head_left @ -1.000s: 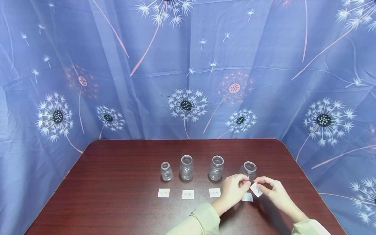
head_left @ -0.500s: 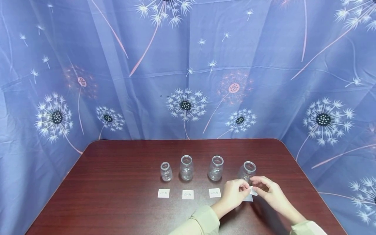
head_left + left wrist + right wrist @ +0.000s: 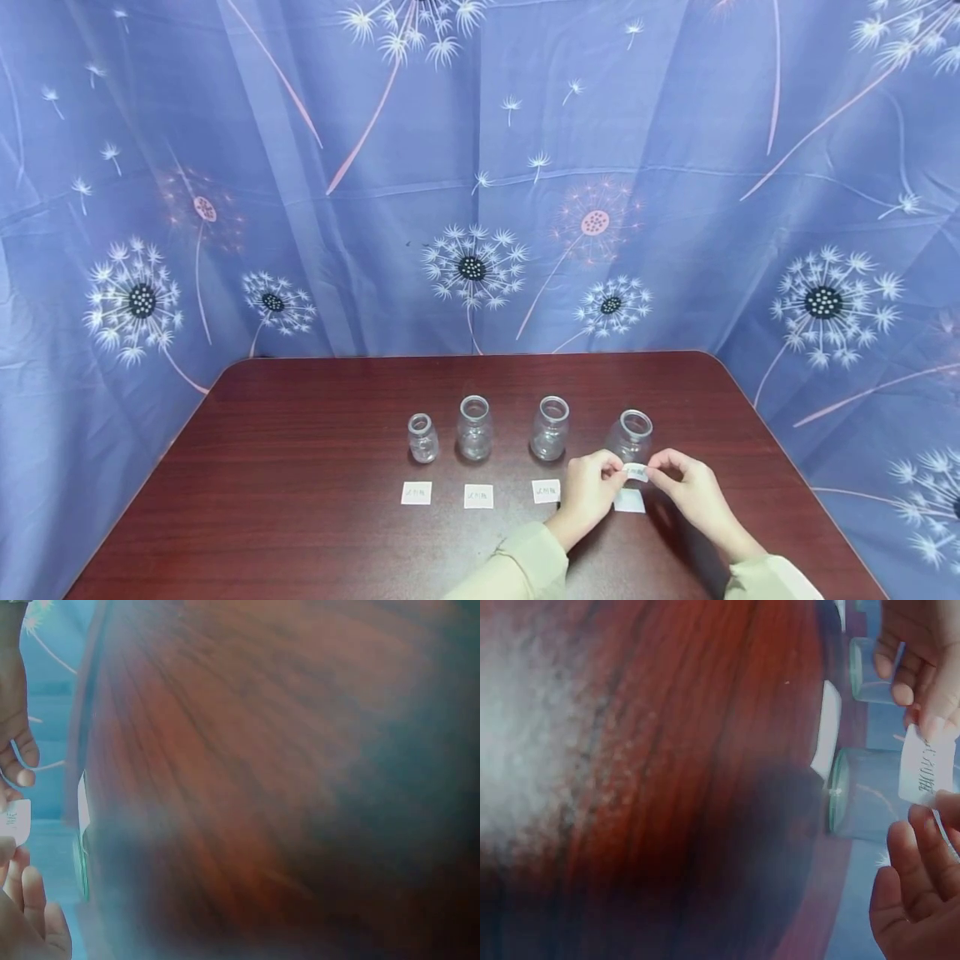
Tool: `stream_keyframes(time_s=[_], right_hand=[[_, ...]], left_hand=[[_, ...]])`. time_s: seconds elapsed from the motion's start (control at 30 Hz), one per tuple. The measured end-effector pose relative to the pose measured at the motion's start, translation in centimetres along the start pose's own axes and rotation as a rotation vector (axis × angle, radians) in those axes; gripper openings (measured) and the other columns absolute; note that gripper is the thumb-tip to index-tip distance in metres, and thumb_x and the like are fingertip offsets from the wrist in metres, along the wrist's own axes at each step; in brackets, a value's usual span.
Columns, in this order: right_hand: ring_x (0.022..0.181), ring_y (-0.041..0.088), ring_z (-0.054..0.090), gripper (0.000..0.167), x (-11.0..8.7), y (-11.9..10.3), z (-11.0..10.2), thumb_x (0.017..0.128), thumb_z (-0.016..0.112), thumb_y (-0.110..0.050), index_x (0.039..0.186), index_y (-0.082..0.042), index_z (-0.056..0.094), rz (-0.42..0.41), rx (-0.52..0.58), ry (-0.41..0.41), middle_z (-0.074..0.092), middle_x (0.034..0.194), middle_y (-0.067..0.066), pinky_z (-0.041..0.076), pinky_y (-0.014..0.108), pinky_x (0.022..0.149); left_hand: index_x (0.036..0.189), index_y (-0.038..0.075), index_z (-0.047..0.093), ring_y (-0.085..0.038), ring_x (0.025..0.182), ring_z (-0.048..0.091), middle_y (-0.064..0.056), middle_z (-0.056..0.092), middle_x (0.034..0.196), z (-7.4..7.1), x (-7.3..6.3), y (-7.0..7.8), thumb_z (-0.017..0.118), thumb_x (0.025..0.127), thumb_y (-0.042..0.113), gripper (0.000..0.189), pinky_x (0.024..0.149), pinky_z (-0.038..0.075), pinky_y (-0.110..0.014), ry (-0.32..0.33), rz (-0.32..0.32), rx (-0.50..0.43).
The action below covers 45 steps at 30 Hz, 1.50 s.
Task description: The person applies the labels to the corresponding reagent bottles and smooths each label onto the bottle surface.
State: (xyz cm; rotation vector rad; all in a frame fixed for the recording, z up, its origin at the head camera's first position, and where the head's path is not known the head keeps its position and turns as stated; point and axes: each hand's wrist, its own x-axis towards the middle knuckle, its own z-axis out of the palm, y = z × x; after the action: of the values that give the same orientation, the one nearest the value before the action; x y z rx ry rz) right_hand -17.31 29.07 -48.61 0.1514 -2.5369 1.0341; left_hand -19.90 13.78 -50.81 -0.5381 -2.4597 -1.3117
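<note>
A small white label (image 3: 635, 472) with dark handwriting is stretched between my two hands in front of the rightmost glass jar (image 3: 630, 435). My left hand (image 3: 588, 493) pinches the label's left end between thumb and fingers, and my right hand (image 3: 693, 493) pinches its right end. In the right wrist view the label (image 3: 924, 766) is slightly bent, with the jar (image 3: 866, 795) just behind it; whether they touch I cannot tell. Below the hands, a blank pale paper piece (image 3: 629, 501) lies on the table.
To the left stand a small glass jar (image 3: 423, 439) and two bigger jars (image 3: 475, 429) (image 3: 550, 429), in a row. A written white label lies before each: left label (image 3: 416, 493), middle label (image 3: 478, 497), right label (image 3: 546, 491). A blue curtain (image 3: 480, 208) hangs behind the table (image 3: 300, 475).
The label, earlier held tilted in the right hand, has turned level and is now held at both ends, its writing facing up toward the head camera. The jars stay in place.
</note>
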Motion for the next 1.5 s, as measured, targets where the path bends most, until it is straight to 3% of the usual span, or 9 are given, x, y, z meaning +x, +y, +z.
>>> stream_keyframes(time_s=[0.2, 0.6, 0.97, 1.3, 1.5], right_hand=[[0.058, -0.007, 0.044, 0.021, 0.3, 0.2, 0.5, 0.066, 0.069, 0.003, 0.066, -0.014, 0.058, -0.053, -0.029, 0.076, 0.060, 0.061, -0.005, 0.034, 0.011, 0.053], [0.056, -0.008, 0.043, 0.015, 0.7, 0.6, 0.7, 0.066, 0.068, 0.002, 0.066, -0.011, 0.061, -0.027, -0.069, 0.067, 0.062, 0.062, -0.002, 0.034, 0.011, 0.051], [0.052, -0.007, 0.042, 0.015, 0.8, 0.8, 1.1, 0.065, 0.070, 0.000, 0.066, -0.012, 0.061, -0.014, -0.063, 0.113, 0.062, 0.060, -0.001, 0.034, 0.011, 0.050], [0.057, -0.010, 0.049, 0.010, 0.4, 0.7, 0.9, 0.067, 0.069, -0.001, 0.072, -0.007, 0.064, 0.023, -0.042, 0.104, 0.066, 0.066, 0.005, 0.037, 0.009, 0.053], [0.061, -0.010, 0.052, 0.022, 0.0, 0.5, 0.6, 0.068, 0.068, 0.002, 0.089, -0.002, 0.063, 0.032, -0.008, 0.059, 0.067, 0.071, 0.009, 0.039, 0.008, 0.054]], left_hand=[[0.070, 0.025, 0.067, 0.008, 0.052, 0.049, 0.016, 0.063, 0.061, 0.2, 0.4, 0.0, 0.069, 0.068, 0.024, 0.003, 0.049, 0.030, -0.007, 0.040, -0.020, 0.155], [0.067, 0.028, 0.065, 0.001, 0.052, 0.051, 0.018, 0.061, 0.057, 0.5, 0.9, 0.1, 0.069, 0.068, 0.029, 0.004, 0.050, 0.033, -0.014, 0.084, -0.032, 0.297], [0.065, 0.028, 0.064, -0.003, 0.052, 0.055, 0.017, 0.061, 0.056, 0.6, 1.1, 0.3, 0.070, 0.067, 0.028, 0.006, 0.052, 0.035, -0.017, 0.116, -0.039, 0.343], [0.064, 0.026, 0.063, -0.004, 0.052, 0.053, 0.016, 0.060, 0.054, 0.7, 1.0, 0.3, 0.069, 0.067, 0.027, 0.007, 0.054, 0.035, -0.018, 0.121, -0.043, 0.329], [0.065, 0.026, 0.062, -0.004, 0.054, 0.054, 0.016, 0.060, 0.055, 0.7, 1.0, 0.3, 0.068, 0.068, 0.029, 0.007, 0.055, 0.036, -0.019, 0.101, -0.052, 0.334]])
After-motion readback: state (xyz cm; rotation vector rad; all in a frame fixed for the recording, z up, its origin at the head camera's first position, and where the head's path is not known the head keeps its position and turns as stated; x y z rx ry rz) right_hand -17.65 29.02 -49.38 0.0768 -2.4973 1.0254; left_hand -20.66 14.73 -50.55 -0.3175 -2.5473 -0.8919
